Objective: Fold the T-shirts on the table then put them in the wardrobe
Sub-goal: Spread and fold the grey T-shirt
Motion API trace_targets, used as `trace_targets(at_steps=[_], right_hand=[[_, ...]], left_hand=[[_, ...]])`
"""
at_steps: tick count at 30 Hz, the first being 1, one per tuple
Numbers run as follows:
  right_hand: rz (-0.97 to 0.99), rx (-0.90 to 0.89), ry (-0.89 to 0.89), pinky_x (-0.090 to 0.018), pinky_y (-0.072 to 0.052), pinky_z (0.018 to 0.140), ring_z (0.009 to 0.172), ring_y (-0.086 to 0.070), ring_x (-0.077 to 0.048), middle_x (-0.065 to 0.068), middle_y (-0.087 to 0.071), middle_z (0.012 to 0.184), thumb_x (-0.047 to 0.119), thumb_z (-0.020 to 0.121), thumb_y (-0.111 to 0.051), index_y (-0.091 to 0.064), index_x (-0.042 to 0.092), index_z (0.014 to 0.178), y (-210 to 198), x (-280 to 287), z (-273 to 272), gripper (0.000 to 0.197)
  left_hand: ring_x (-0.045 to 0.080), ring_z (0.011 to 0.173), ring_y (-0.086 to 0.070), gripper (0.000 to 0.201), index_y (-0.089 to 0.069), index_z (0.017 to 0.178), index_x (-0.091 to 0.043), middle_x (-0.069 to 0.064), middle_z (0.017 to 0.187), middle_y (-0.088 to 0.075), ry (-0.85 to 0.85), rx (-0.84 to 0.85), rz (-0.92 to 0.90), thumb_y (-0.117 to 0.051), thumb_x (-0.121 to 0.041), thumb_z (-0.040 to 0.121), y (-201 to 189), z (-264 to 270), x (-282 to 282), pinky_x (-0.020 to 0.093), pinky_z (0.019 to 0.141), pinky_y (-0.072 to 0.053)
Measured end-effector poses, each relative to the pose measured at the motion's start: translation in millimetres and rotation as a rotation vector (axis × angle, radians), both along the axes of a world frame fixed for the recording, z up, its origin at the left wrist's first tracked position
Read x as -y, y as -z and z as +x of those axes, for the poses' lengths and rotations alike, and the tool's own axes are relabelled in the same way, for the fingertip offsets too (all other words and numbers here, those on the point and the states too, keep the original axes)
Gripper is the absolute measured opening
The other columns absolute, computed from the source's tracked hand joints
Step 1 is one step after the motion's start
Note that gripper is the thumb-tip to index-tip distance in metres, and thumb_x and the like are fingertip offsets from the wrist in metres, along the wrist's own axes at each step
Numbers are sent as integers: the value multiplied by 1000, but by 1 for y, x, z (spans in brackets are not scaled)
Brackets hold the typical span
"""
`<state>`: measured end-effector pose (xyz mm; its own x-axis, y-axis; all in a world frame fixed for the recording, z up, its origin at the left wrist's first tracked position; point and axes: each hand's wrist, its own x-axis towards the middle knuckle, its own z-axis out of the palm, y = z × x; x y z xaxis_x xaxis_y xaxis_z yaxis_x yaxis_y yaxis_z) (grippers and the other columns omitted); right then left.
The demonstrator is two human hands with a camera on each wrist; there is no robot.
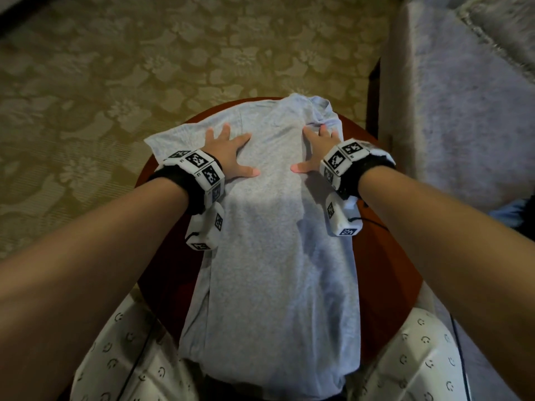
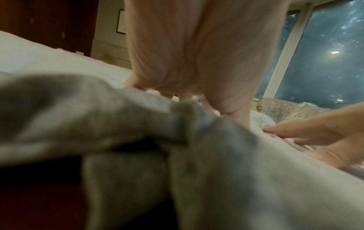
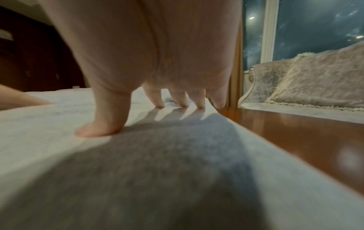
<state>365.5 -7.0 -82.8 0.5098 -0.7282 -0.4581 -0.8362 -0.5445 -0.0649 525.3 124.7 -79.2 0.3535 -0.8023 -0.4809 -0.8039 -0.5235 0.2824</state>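
Note:
A light grey T-shirt (image 1: 275, 241) lies lengthwise on a small round reddish-brown table (image 1: 385, 270), its sides folded in to a long strip and its near end hanging over the table edge toward my lap. My left hand (image 1: 228, 151) lies flat on the shirt's far left part, fingers spread. My right hand (image 1: 315, 146) presses flat on the far right part near the collar, fingers straight (image 3: 183, 99). In the left wrist view the grey cloth (image 2: 256, 179) bunches close to the camera, and my left palm (image 2: 197, 54) stands over it.
A patterned beige carpet (image 1: 144, 68) surrounds the table. A pale grey sofa (image 1: 463, 96) with a fringed cushion (image 3: 315, 80) stands close on the right, by a large window (image 3: 325, 23). Dark wooden furniture (image 2: 49, 23) stands beyond on the left. My legs in white patterned trousers (image 1: 130, 357) flank the table's near edge.

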Motion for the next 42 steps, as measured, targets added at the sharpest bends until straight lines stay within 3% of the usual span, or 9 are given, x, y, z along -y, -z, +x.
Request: trace_targets(at_steps=[3,8,13,16,20,23,29,38,42], right_hand=[[1,73,9,-51,-20,115,143,-12,-37,-16,-5,157,50,85,-62,-8,19,151,-3,-20,-8,91],[163,173,21,-44,-24,115,143,-18,-32,-12,-15,157,55,78,-67,-7,19,152,-7,-60,-35,102],[180,50,-76,-49,-29,111,138,-23,-40,-17,-16,153,54,75,-70,-7,21,151,-21,-110,-59,104],[223,-3,-109,-50,-30,110,136,-25,-43,-18,-18,151,58,73,-70,-11,21,150,-16,-143,-71,104],[232,-77,-132,-53,-13,114,142,3,-46,-17,11,157,51,78,-69,5,26,152,-14,-166,-81,108],[225,-62,-120,-54,-9,114,142,11,-44,-14,18,157,42,80,-71,8,27,151,-15,-160,-78,108],[196,-52,-134,-54,-11,114,143,8,-44,-13,14,158,40,78,-73,6,28,151,-15,-124,-63,109],[181,-55,-133,-56,-11,113,143,7,-44,-12,12,158,40,77,-74,3,28,152,-14,-69,-40,108],[183,-20,-111,-54,-12,114,144,5,-41,-11,9,159,39,79,-73,-1,26,152,-18,-67,-40,104]], left_hand=[[29,146,12,91,0,150,-38,1,159,13,9,4,10,-57,-61,83,-2,-2,-13,63,112,-6],[26,147,5,96,3,151,-30,9,159,9,43,-41,-14,-62,-52,84,-7,-17,-55,49,118,-11],[23,147,-1,82,-14,152,-25,9,160,3,158,-99,-121,-64,-39,87,-21,-40,-101,35,118,-14],[24,146,-12,73,-24,150,-23,8,159,-5,281,-62,-25,-59,-45,89,-25,-60,-119,34,115,-21],[27,146,-6,87,-15,152,-23,12,159,0,315,1,106,-62,-52,84,-18,-71,-126,37,117,-17],[28,146,-5,90,-12,152,-24,14,159,-1,305,38,88,-66,-47,83,-10,-70,-119,39,118,-16],[29,146,-6,89,-19,151,-23,15,158,-4,222,22,43,-71,-40,80,-10,-63,-83,38,117,-14],[27,147,-2,89,-21,150,-28,11,159,-1,119,24,-15,-72,-42,79,-3,-44,-36,48,117,-13],[30,146,-7,86,-22,150,-24,14,159,-3,109,26,-33,-71,-40,81,-7,-48,-34,44,118,-15]])
